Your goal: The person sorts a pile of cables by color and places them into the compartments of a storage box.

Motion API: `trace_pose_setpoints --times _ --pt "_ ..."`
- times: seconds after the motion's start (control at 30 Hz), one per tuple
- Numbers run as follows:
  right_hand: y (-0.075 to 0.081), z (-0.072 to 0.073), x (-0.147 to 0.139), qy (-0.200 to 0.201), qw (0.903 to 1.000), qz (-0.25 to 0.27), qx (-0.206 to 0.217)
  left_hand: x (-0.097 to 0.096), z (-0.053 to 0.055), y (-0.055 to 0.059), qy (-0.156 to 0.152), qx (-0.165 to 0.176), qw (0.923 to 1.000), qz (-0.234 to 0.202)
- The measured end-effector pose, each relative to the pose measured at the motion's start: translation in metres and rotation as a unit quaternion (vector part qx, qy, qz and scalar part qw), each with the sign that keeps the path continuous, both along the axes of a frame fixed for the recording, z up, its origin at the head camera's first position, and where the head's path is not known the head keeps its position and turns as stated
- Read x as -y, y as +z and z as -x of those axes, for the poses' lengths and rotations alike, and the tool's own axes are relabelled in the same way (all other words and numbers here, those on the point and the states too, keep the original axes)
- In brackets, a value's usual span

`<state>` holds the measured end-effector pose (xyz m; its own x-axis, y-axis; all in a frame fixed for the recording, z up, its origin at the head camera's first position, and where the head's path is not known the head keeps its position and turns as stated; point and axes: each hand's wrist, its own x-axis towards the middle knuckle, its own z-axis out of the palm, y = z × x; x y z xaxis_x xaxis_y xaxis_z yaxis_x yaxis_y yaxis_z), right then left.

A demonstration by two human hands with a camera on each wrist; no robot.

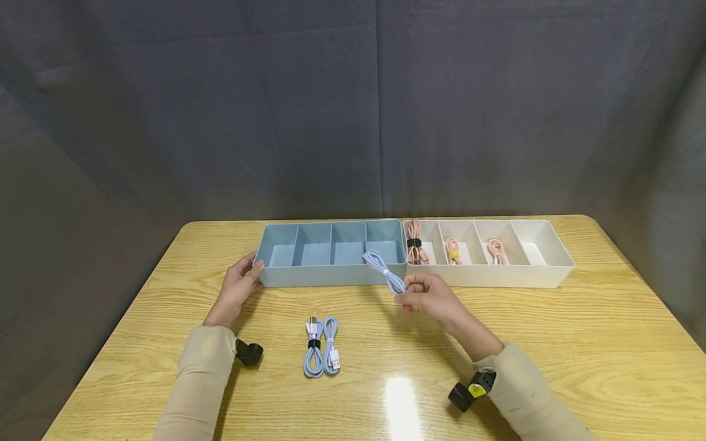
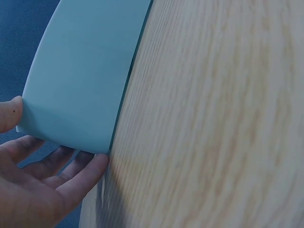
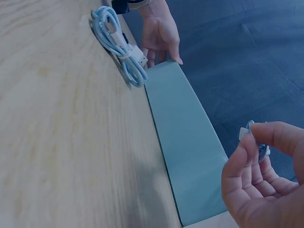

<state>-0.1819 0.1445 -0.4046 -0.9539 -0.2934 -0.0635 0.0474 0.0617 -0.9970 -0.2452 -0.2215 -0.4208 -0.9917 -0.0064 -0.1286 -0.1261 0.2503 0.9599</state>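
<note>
Right hand is pinching raised blue cable by 1 end; it's probably feeling light, bendy, gripping best mid-coil; left hand is holding blue box.

Light, apparently from overhead, fell evenly across the desk in the head view, leaving white glare midway between its side edges, well forward of the back edge. The curtain beyond the back edge was dim. Soft shadows lay along the inner sides of both sleeves. The wrist views were duller and bluish, their detail soft; the left showed a shadow beside the left hand, the right a faint one beside the box.
</note>
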Motion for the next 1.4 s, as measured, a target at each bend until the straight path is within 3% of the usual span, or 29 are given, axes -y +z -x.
trace_pose_setpoints --times 0.47,0.7,1.0,1.23,1.4 --pt "0.01 0.016 0.014 -0.085 0.996 0.02 -0.014 -0.001 0.0 0.002 0.001 -0.002 1.0 0.003" --pt "0.018 0.021 0.023 -0.142 0.989 -0.004 -0.042 0.0 0.0 0.001 -0.003 -0.004 1.0 0.004" --pt "0.019 0.032 0.03 -0.192 0.9788 -0.052 -0.047 0.0 0.0 0.0 -0.005 -0.008 0.9999 0.003" --pt "0.015 0.039 0.031 -0.218 0.9734 -0.054 -0.046 0.0 0.0 -0.001 -0.002 -0.005 0.9999 0.009" --pt "0.014 0.041 0.031 -0.227 0.9713 -0.055 -0.045 0.001 0.003 -0.008 0.008 -0.013 0.9998 0.012"
